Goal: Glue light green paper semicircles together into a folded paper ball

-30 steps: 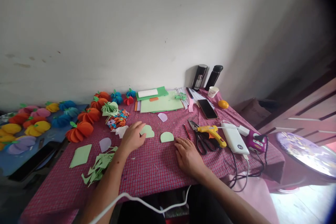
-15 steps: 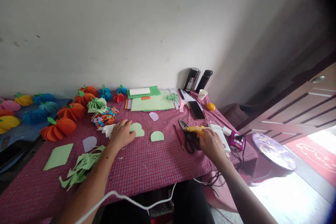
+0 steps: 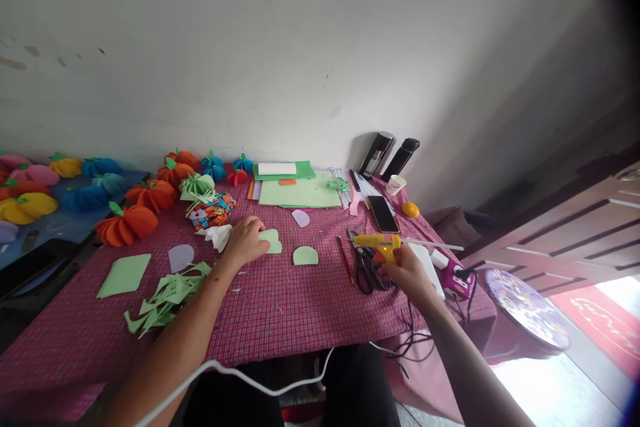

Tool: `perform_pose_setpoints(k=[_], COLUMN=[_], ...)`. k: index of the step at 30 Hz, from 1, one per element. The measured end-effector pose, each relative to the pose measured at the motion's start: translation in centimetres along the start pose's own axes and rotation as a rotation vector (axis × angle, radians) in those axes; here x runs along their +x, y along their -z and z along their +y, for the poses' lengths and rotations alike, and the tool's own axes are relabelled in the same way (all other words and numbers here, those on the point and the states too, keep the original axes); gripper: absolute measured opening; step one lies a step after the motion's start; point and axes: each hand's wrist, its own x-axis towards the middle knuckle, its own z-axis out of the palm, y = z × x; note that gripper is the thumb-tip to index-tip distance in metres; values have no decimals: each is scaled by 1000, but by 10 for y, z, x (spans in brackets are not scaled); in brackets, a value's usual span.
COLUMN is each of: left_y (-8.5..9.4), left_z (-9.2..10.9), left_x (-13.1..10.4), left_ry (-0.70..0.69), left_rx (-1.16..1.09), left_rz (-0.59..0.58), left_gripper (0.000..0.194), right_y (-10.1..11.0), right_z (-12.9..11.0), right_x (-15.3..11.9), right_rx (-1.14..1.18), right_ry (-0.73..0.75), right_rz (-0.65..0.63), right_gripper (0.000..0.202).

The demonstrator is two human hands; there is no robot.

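Note:
My right hand point(image 3: 411, 273) is wrapped round the grip of a yellow hot glue gun point(image 3: 373, 241), raised over the table with its nozzle pointing left. A whitish glue stick point(image 3: 443, 245) juts from the gun's back. Under it lie black-handled scissors point(image 3: 366, 278) and a red pencil point(image 3: 346, 260). My left hand point(image 3: 245, 240) has its curled fingers and thumb at the left edge of a scalloped light green paper piece point(image 3: 273, 241) on the tablecloth. A rounded green paper piece point(image 3: 305, 255) lies just right of it.
Folded paper pumpkins point(image 3: 153, 195) line the back left. Green paper scraps point(image 3: 175, 297) lie near my left forearm. At the back are stacked paper sheets point(image 3: 300, 195), a phone point(image 3: 383, 214), a paper cup point(image 3: 396, 184) and dark bottles point(image 3: 379, 153). A white cable point(image 3: 260, 387) crosses my lap.
My right hand has lifted the glue gun off the scissors and levelled it, its glue stick now in plain sight. My left hand stays at the scalloped paper. The view has shifted slightly left.

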Motion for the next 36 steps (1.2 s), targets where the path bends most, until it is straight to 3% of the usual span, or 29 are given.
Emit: perform_pose_setpoints(k=[3,6,12,17,27,30,36], left_y=[1,1,0,6,13,15,16], left_z=[2,5,5,8,11,13,13], left_x=[-1,-3,-5,-4,-6,-6,-6], left_ry=[-37,-68,-109,-110,-53,-35,-46], left_rx=[-48,-94,-237,-306,-280,-273,-274], left_rz=[18,30,24,-11,-8,-21,-18], left_gripper=[21,20,23,10,11,12,12], right_y=[-17,-38,-67,-75,-64,-62,-65], right_z=[-23,-41,-61,-65,-65,-67,-77], right_x=[-7,-5,7,6,-12,-14,-7], right_rx=[297,396,327,271,855,766,206], right_ry=[-18,-25,91,53,-69,-35,163], right_rz=[-264,-396,-366,-383,-445,-484,-476], right_gripper=[26,30,28,25,40,39,32])
